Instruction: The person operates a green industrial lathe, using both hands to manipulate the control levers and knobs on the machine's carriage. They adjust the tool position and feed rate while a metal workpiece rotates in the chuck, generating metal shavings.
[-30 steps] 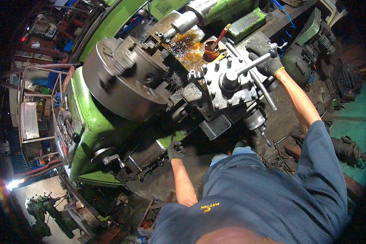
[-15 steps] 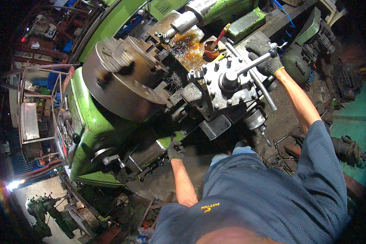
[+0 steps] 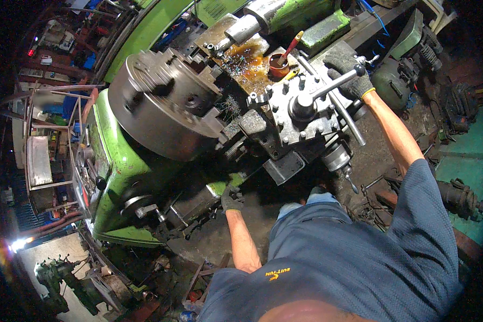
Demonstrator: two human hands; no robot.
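Note:
A green lathe stands before me, its big steel chuck (image 3: 166,104) showing stepped jaws. Beside it, the square tool post (image 3: 301,107) carries clamp bolts and a long lever (image 3: 333,85) with a black knob. My right hand (image 3: 350,75), in a dark grey glove, is closed over the hub of a small metal crank handle (image 3: 367,60); the lever's knob partly covers the hand. Below the chuck, my gloved left hand (image 3: 232,199) has curled fingers at the end of a green-topped box (image 3: 217,188) low on the machine. What those fingers grip is hidden.
A red-brown pot (image 3: 279,65) holding a brush (image 3: 293,44) stands behind the tool post. Oily metal chips (image 3: 245,58) lie on the carriage, and stringy swarf (image 3: 231,107) hangs by the chuck. A bare rod (image 3: 349,119) sticks out towards me.
The chuck was blurred by turning and now looks sharp, with its jaws and holes clearly outlined. Both hands have kept their places.

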